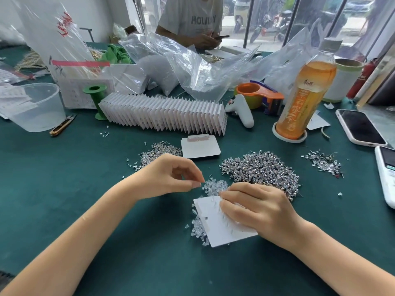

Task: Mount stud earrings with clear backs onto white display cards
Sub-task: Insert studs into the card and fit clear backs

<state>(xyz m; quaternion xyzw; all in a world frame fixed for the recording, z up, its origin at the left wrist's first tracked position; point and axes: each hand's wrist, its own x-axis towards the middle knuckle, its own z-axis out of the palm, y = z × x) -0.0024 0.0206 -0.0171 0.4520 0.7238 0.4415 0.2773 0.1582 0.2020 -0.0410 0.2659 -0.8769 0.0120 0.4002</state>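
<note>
Display card (215,226): white, flat, roughly square with clipped corners; lies face-down on the green felt table (85,210), tilted, near edge swung toward the lower right; small round hole near the middle.
Posts on card: thin metal pins standing up from the card back, close by the right hand's fingertips.
Right hand (254,208): palm down on the card's right part, fingers curled and pressing it to the table; thumb hidden.
Left hand (171,176): hovering above the felt just left of the clear backs, thumb and forefinger pinched together at the tips; whether a back sits between them cannot be told.
Clear backs (214,185): tiny translucent plastic nubs, one loose heap touching the card's far edge, another spilling along its left edge.
Stud earrings (261,167): big glittering heap of silvery metal studs, pins pointing every way, just beyond the right hand; smaller heap behind the left hand.
Spare card (199,147): white, flat, pink strip at its far edge, between the two stud heaps.
Finished cards (164,114): long zigzag row standing on edge, long axis running left to right.
Tea bottle (305,92): clear plastic, amber drink, upright, far right.
Phone (361,127): white case, dark screen up.
</note>
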